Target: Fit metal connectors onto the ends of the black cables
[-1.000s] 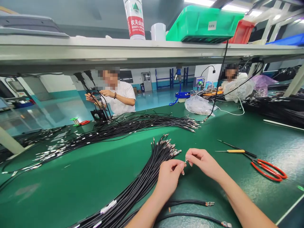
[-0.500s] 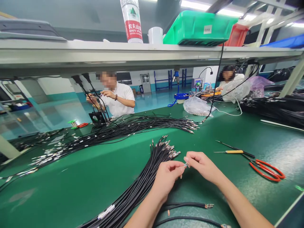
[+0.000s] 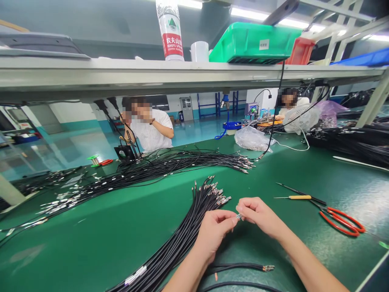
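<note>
Head camera shows two hands: the right hand [image 3: 258, 215] pinches one tiny metal terminal [image 3: 239, 216], while the left hand [image 3: 214, 233] curls just beside it, its hold unclear. One black cable bundle [image 3: 185, 239] lies beneath.

Room notes: glossy teal floor [image 3: 194, 133]; white wall with teal lower band [image 3: 77, 117]; grey metal cabinet [image 3: 186, 108]; blue steel rack [image 3: 216, 104]; fluorescent ceiling strip lights [image 3: 252, 14] overhead.
</note>
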{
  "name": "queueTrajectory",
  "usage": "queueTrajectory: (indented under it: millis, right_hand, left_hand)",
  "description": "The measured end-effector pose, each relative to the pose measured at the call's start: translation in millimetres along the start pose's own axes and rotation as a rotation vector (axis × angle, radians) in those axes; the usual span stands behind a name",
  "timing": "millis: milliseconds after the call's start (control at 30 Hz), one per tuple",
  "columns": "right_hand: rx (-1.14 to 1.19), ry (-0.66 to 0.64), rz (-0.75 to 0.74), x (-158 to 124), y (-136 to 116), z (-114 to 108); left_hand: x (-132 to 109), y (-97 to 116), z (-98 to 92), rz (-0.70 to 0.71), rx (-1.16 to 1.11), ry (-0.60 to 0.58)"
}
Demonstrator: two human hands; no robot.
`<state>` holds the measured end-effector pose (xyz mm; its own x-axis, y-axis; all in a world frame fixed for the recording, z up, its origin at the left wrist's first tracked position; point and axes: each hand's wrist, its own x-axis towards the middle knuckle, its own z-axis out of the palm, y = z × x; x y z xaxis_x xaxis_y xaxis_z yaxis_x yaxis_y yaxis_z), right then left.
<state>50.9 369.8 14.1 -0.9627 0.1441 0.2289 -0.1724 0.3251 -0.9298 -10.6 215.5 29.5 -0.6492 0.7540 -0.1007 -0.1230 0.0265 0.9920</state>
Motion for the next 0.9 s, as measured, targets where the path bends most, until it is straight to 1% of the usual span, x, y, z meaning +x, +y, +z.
queueTrajectory:
  millis: [100, 233, 400, 700, 900]
  right_hand:
    - [0.039, -0.011, 0.011, 0.4, 1.1, 0.3]
    - [0.070, -0.022, 0.028, 0.4, 2.9, 0.8]
    - [0.106, -0.034, 0.037, 0.3, 7.1, 0.5]
    - [0.101, -0.025, 0.062, 0.0, 7.2, 2.3]
    - [0.082, -0.031, 0.076, -0.7, 5.9, 1.1]
  left_hand:
    - [1.3, -2.7, -1.6, -0.013, -0.016, -0.003]
    - [1.8, -4.2, -3.4, -0.013, -0.047, -0.041]
    - [1.5, -3.9, -4.6, -0.063, -0.096, -0.068]
    - [0.3, -3.5, -4.8, -0.107, -0.159, -0.043]
    - [0.9, -5.2, -5.0, -0.104, -0.178, -0.039]
